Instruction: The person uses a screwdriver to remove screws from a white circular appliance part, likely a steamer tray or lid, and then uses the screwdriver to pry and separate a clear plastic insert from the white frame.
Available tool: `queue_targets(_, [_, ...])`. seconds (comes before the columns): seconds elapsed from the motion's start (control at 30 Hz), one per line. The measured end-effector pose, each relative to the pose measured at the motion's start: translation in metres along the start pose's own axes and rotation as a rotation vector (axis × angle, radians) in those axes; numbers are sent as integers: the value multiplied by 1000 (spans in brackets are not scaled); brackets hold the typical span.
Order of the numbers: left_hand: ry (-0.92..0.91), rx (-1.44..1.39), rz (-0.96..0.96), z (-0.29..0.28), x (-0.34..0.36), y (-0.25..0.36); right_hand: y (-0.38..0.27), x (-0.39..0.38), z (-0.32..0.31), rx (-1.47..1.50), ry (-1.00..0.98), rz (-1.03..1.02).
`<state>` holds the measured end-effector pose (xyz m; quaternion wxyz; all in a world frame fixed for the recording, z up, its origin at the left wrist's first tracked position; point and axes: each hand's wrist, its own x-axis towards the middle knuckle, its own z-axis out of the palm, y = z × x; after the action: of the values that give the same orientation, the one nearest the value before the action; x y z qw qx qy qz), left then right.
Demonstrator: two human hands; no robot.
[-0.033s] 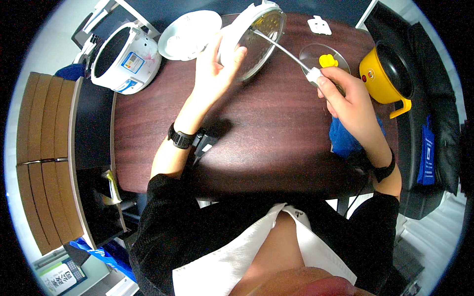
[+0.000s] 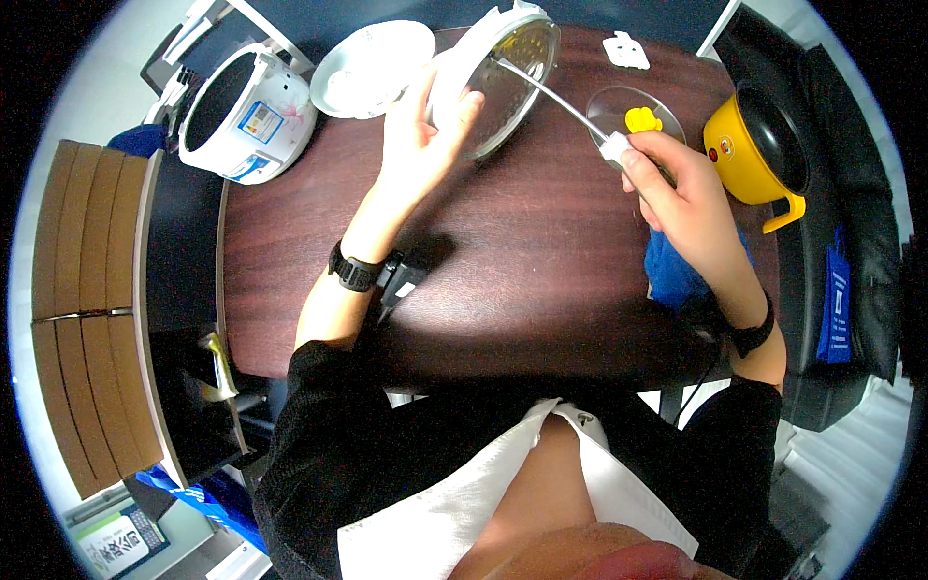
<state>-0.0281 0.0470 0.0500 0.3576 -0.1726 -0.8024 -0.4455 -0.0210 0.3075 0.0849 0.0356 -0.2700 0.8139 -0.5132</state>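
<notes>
A round white appliance lid [image 2: 507, 111] with a metal inner side stands tilted at the far middle of the table. My left hand [image 2: 420, 135] grips its near-left side, thumb apart, with the fingers partly hidden. In my right hand [image 2: 681, 188] is a screwdriver [image 2: 615, 147], whose white handle is mostly covered by my fingers. Its long thin metal shaft points up and left, and the tip is at the inner side of the lid. The white rice cooker body [image 2: 256, 126] sits open at the far left, beside a white plate [image 2: 375, 63].
Beyond my right hand lie a glass lid [image 2: 604, 111] with a yellow knob [image 2: 643, 119] and a white plastic piece [image 2: 626, 50]. A yellow pot [image 2: 739, 155] stands at the right edge. A blue cloth [image 2: 670, 275] lies under my right forearm, a black box [image 2: 401, 282] by my left wrist.
</notes>
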Motion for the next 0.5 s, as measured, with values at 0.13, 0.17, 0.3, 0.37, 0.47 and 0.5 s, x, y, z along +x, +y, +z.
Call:
queue_targets(0.13, [-5,15,17,-1,1,4,0,5,-1,-53,-3,64])
queue_targets(0.17, [4,27,40,0,1,4,1,4,0,-79,56,-18])
queue_targets(0.3, [-6,77,75,0,3,5,8,2,1,-136,149,-123])
queue_targets(0.37, [-11,120,98,-2,4,3,9,3,-2,-173,149,-114])
queue_targets(0.47, [-40,77,37,-3,5,1,4,5,0,-264,182,-160])
queue_targets(0.5, [-38,50,14,-2,4,1,1,3,2,-291,193,-165])
